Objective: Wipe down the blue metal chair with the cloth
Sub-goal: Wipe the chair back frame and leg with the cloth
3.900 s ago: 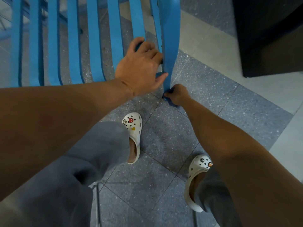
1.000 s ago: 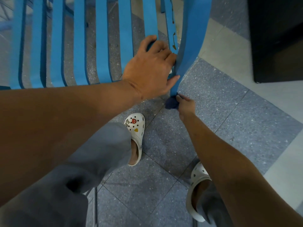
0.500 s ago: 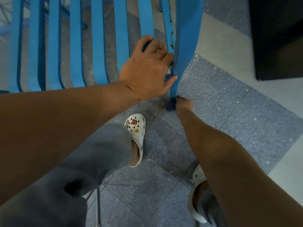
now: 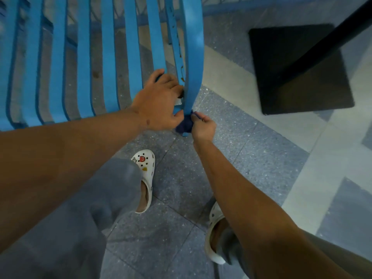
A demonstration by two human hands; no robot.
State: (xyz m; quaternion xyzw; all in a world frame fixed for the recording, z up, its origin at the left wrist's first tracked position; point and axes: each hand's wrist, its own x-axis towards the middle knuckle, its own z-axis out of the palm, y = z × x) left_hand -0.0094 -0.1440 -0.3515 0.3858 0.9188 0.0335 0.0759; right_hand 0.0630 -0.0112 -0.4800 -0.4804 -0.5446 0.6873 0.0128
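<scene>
The blue metal chair (image 4: 108, 57) fills the upper left, its slats running away from me. My left hand (image 4: 159, 103) grips the front edge of the seat at the right-hand slats, fingers curled over the top. My right hand (image 4: 203, 125) holds a dark blue cloth (image 4: 184, 125) bunched around the lower end of the chair's right side bar (image 4: 193, 57), just below my left thumb. Most of the cloth is hidden between the two hands.
A black square table base (image 4: 298, 73) with a dark post (image 4: 330, 37) stands on the floor at the upper right. My feet in white clogs (image 4: 146, 178) stand on grey speckled tiles below the chair. A blue rail (image 4: 231, 7) runs along the top.
The view has tilted up, showing the black table base. My right hand and the cloth have slid slightly up the side bar. My left hand keeps its grip on the seat edge.
</scene>
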